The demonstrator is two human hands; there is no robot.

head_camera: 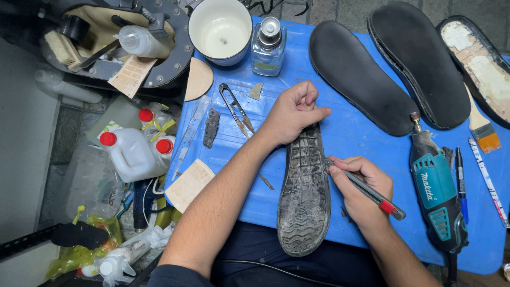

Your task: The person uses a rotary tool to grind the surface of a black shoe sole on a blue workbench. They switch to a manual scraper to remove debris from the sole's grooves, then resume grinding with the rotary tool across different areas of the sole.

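Observation:
A worn grey shoe sole (305, 196) lies tread up on the blue board (350, 133), its heel hanging over the near edge. My left hand (293, 111) is a fist pressing down on the sole's toe end. My right hand (362, 187) grips a slim knife (372, 192) with a grey and red handle, its tip touching the sole's right edge.
Two black soles (358, 74) (419, 61) and a glue-stained sole (481, 64) lie at the back right. A teal rotary tool (436, 191), pens (461, 183) and a brush (482, 130) sit right. Thread snips (236, 109), a glass bottle (267, 45), a white cup (220, 29) stand behind. White jugs (133, 154) crowd the floor left.

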